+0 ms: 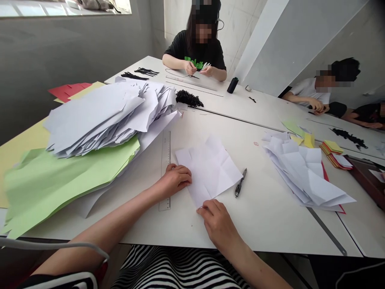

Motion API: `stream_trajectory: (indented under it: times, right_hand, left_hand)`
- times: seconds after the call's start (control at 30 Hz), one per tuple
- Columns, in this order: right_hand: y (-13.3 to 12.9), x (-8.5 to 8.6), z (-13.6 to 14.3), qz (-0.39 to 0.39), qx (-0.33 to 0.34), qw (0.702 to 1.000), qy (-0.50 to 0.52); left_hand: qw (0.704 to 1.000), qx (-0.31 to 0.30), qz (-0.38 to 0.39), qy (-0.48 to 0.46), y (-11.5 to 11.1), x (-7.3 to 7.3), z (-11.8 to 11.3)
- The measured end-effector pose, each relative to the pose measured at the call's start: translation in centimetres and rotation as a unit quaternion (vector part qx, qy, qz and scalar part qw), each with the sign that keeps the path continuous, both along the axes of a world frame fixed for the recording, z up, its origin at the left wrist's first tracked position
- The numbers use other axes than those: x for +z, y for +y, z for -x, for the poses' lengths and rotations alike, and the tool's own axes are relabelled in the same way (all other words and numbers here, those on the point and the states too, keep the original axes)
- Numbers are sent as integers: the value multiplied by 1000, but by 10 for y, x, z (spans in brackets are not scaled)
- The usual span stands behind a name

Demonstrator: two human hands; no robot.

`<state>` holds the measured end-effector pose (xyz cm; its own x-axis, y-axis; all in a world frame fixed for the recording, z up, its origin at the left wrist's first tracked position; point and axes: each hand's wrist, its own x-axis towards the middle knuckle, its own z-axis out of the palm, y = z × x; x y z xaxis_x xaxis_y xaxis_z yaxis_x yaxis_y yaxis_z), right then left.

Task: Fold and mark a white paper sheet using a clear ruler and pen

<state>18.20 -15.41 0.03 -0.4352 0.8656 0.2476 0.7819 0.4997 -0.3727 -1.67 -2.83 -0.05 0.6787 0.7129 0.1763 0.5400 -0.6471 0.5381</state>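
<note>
A creased white sheet of paper (210, 166) lies on the white table, turned at an angle in front of me. My left hand (176, 180) rests at its left edge with the fingers curled together on the paper. At the corner nearest me, my right hand (217, 218) pinches the sheet between thumb and fingers. A clear ruler (165, 196) lies flat on the table, partly beneath my left hand. Just right of the sheet is a dark pen (240, 183).
Stacked white paper (96, 116) and green sheets (72, 172) cover the left side. Folded white papers (300, 168) and a metal ruler (327, 230) lie at right. Black cords (189, 98) and a black spool (232, 85) are farther back. Two people sit beyond.
</note>
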Motion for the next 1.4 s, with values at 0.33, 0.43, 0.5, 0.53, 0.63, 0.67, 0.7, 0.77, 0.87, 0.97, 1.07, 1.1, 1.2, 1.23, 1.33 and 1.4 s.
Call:
stream_trajectory:
  times: [0.33, 0.43, 0.5, 0.53, 0.63, 0.67, 0.7, 0.77, 0.87, 0.97, 1.07, 1.1, 1.2, 1.23, 1.33, 1.4]
  right_hand:
    - [24, 14, 7, -45, 38, 998, 38]
    - [40, 1, 18, -56, 41, 997, 22]
    - [44, -7, 22, -59, 41, 997, 20]
    - [44, -11, 23, -61, 38, 997, 22]
    - [41, -16, 24, -70, 33, 997, 32]
    - [40, -17, 24, -72, 31, 996, 35]
    - [39, -17, 24, -74, 30, 996, 37]
    - [38, -18, 24, -74, 30, 996, 40]
    - [39, -20, 24, -73, 31, 996, 44]
    - [40, -21, 24, -76, 31, 995, 49]
    - [40, -21, 24, -79, 31, 995, 57]
    - [40, -21, 24, -79, 31, 995, 60]
    - [40, -20, 24, -80, 33, 994, 72]
    - [40, -20, 24, -80, 33, 993, 76]
    - [40, -21, 24, -81, 32, 993, 84]
    - [40, -20, 24, -83, 31, 992, 86]
  left_hand:
    - [998, 37, -42, 3, -2, 0, 2]
    - [993, 100, -54, 32, -4, 4, 4]
    - [990, 119, -53, 45, -5, 7, 6]
    - [990, 122, -50, 49, -5, 8, 7]
    - [988, 136, -38, 57, -2, 9, 9]
    - [987, 145, -34, 59, -1, 9, 10]
    - [985, 156, -30, 62, 1, 9, 11]
    - [980, 183, -31, 67, 4, 9, 12]
    - [971, 222, -33, 76, 10, 10, 15]
    - [966, 242, -33, 85, 17, 12, 17]
    - [960, 260, -34, 94, 24, 13, 19]
    - [959, 266, -35, 96, 27, 14, 20]
    - [954, 279, -40, 102, 36, 14, 22]
    - [952, 284, -43, 104, 39, 14, 22]
    - [945, 304, -51, 109, 51, 14, 25]
    - [940, 318, -57, 114, 58, 14, 27]
